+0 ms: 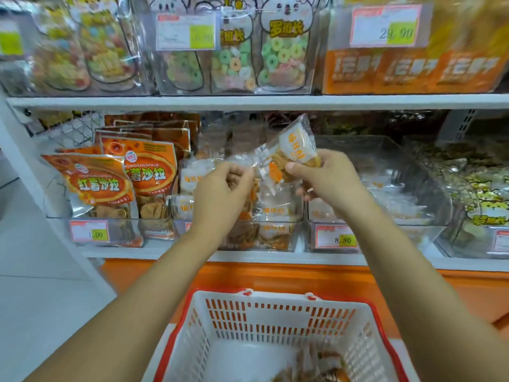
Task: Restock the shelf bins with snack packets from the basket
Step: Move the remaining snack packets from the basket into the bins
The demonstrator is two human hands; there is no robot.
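Basket (pixel 275 318) nearly empty: only a few packets (pixel 325 365) show at its bottom right. Right grip (pixel 322 177) pinches one snack packet (pixel 296 148), fingers curled round its lower end. Left grip (pixel 220 194) is curled at the packet's clear left edge, apparently pinching it. Packet is held above the middle bin (pixel 278 216), which is already well stocked. Judged late stage; neighbouring bin (pixel 399 194) looks sparse.

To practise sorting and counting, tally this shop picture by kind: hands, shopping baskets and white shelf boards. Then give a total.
Hands: 2, the left hand and the right hand, which grips a snack packet
Shopping baskets: 1, the basket
White shelf boards: 2, the upper shelf board and the lower shelf board
Total: 5
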